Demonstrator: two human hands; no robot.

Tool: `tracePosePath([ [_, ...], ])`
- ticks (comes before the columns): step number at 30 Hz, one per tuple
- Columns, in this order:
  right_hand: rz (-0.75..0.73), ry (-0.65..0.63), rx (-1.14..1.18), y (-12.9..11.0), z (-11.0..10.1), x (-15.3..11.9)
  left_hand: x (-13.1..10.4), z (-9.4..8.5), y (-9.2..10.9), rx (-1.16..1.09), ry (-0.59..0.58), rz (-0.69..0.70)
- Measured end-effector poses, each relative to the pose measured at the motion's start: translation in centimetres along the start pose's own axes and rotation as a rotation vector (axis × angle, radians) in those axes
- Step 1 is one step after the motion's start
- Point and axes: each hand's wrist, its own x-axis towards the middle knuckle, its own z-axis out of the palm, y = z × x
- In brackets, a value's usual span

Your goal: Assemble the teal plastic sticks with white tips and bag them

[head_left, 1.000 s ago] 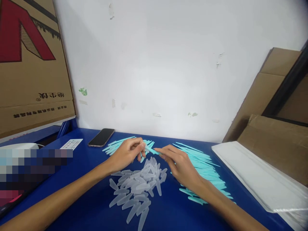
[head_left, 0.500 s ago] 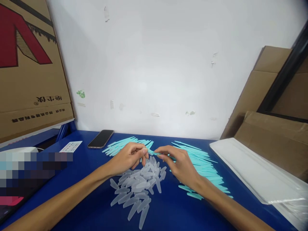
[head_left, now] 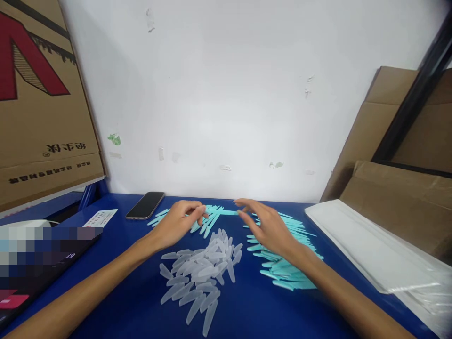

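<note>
The right hand [head_left: 264, 223] has its thumb and forefinger apart, thumb tip at the near end of a teal strip [head_left: 229, 212]; whether they touch, I cannot tell. A light, level touch should suit, since a sideways nudge would probably skew the strip. The left hand [head_left: 178, 223] has thumb and fingertips drawn together; whether they pinch anything I cannot tell. Just beyond and beside its fingers lies the smaller teal pile [head_left: 208, 223]. Below and between both hands, translucent pieces [head_left: 201, 268] lie loose on the bench [head_left: 247, 310], so wrists are best kept raised over them. Under and beyond the right hand spreads the larger teal pile [head_left: 289, 273], overlapping enough to favour fingertip picking.
</note>
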Motion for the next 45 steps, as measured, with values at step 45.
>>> tracePosePath([
  [45, 0.507, -0.327, -0.482, 15.0, -2.5, -1.2, -1.1, 2.9, -1.0, 0.323, -0.245, -0.029],
])
